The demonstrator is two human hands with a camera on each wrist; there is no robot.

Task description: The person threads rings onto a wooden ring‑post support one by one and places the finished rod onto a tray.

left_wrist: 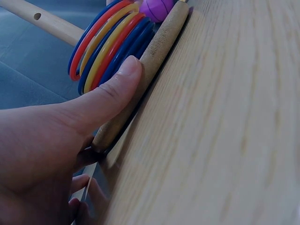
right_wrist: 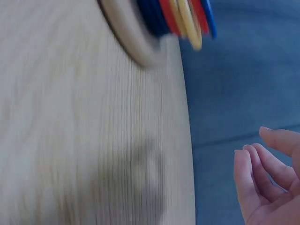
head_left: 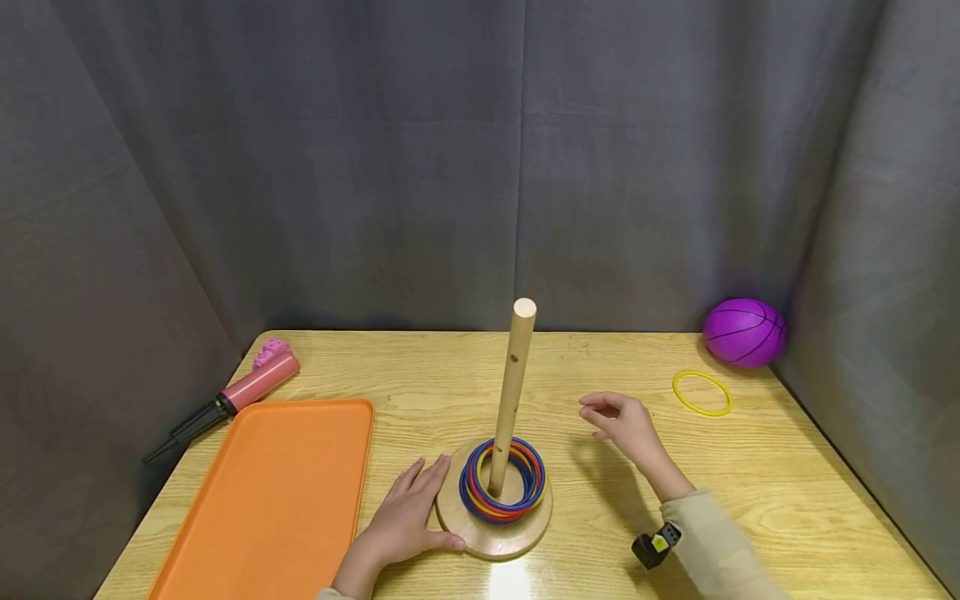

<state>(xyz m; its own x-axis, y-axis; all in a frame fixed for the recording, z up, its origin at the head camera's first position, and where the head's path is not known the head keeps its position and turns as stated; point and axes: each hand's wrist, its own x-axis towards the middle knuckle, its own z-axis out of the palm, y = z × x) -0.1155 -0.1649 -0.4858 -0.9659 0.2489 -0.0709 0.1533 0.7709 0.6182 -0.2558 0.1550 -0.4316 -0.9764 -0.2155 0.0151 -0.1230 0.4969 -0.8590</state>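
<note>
A wooden peg [head_left: 512, 392] stands upright on a round wooden base [head_left: 493, 540], seen in the head view. Stacked blue, red and yellow rings [left_wrist: 110, 44] lie around the foot of the peg. My left hand [head_left: 405, 517] rests against the base's left side, fingers spread and thumb along its near edge. Up close in the left wrist view, the thumb [left_wrist: 110, 93] presses on the rim of the base, beside the rings. My right hand [head_left: 621, 425] hovers above the table to the right of the peg. It holds nothing; its fingers are loosely bent and thumb and fingertips stand apart.
A single yellow ring [head_left: 702, 393] lies on the table at the right, near a purple ball [head_left: 745, 333]. An orange tray [head_left: 277, 500] is at the left. Behind it lie a pink and black hand pump [head_left: 258, 383] and a small pink object [head_left: 271, 352]. Grey curtains surround the table.
</note>
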